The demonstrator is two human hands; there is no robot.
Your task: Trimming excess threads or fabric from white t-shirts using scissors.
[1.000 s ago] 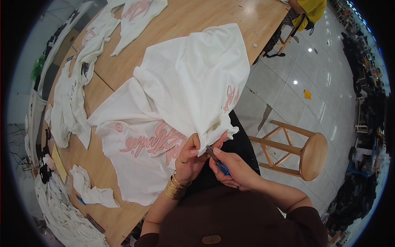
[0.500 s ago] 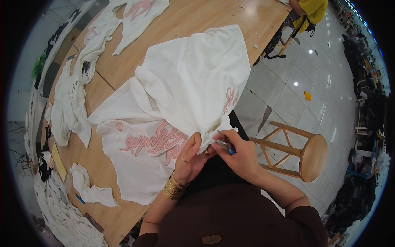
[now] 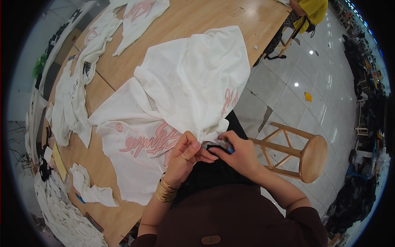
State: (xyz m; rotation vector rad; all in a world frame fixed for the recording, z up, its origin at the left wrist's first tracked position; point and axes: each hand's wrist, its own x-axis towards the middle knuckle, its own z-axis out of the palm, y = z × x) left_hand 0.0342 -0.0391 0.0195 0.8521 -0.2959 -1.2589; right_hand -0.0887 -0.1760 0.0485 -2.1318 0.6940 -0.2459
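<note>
Since the last frame the left hand (image 3: pixel 184 155) has drawn a little toward eight o'clock, its gold bangles (image 3: pixel 166 190) going with it, while the right hand (image 3: pixel 243 156) has hardly shifted.

The wooden counter (image 3: pixel 214 16) runs from twelve o'clock round to seven. On it lies a white garment with pink script lettering (image 3: pixel 193 70), spread from the centre up to one o'clock and down to eight, its gathered end hanging at the counter's edge, between the hands. More white garments (image 3: pixel 68 107) lie bunched at nine o'clock, and a heap of white cloth (image 3: pixel 68 216) fills eight o'clock. Off the counter, between three and four o'clock, a round-seated wooden stool (image 3: pixel 314 158) stands on the tiled floor (image 3: pixel 284 94).

The right hand is curled around small blue-handled snips (image 3: pixel 231 150), largely hidden in its grip, with fingertips against the gathered cloth. The left hand has thumb and forefinger together beside that cloth, the other fingers reaching toward three o'clock; whether it pinches thread or fabric, I cannot tell.
</note>
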